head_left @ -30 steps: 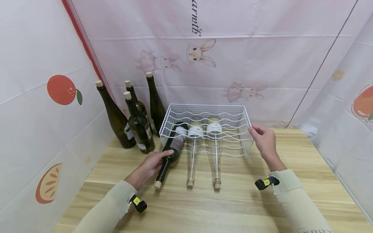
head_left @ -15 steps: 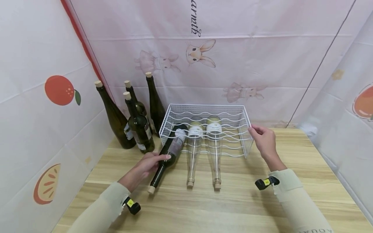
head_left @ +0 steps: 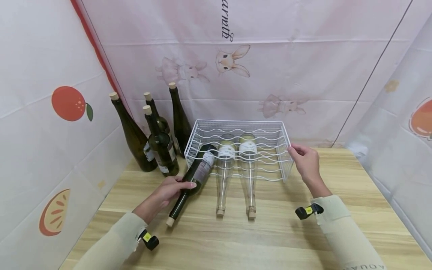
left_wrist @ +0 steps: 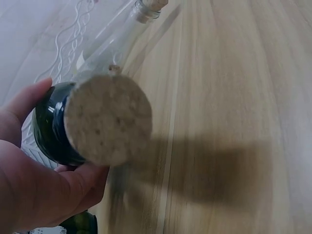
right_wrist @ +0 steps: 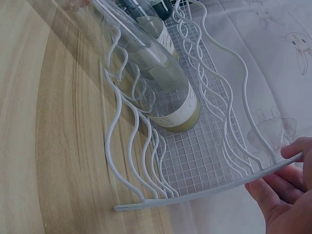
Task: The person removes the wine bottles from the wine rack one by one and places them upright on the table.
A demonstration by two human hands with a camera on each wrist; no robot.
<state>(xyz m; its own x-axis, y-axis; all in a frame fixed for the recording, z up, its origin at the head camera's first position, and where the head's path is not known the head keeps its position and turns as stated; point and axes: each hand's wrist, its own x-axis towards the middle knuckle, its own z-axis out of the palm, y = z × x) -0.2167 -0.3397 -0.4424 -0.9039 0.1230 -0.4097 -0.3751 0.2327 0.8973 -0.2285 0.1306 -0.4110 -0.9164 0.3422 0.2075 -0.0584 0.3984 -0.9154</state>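
Note:
My left hand [head_left: 170, 191] grips a dark green wine bottle [head_left: 199, 173] around its shoulder. Its base end lies inside the left part of a white wire wine rack [head_left: 270, 131], while the corked neck slants out toward the front left. In the left wrist view the bottle's cork [left_wrist: 109, 119] faces the camera. With thumb and fingers my right hand [head_left: 305, 165] pinches the rack's right front edge, also plain in the right wrist view. Two clear glass bottles, one in the middle [head_left: 225, 168] and one to its right [head_left: 249, 168], lie in the rack with corked necks forward.
Several dark corked bottles stand upright left of the rack, among them a front one [head_left: 162, 146] and a tall left one [head_left: 133, 138]. A wood-grain table [head_left: 236, 243] carries everything. A printed curtain [head_left: 303, 67] hangs close behind the rack.
My left hand has drawn the dark bottle toward the front left, so its neck points further left and more of its body shows outside the rack. The right hand keeps its hold.

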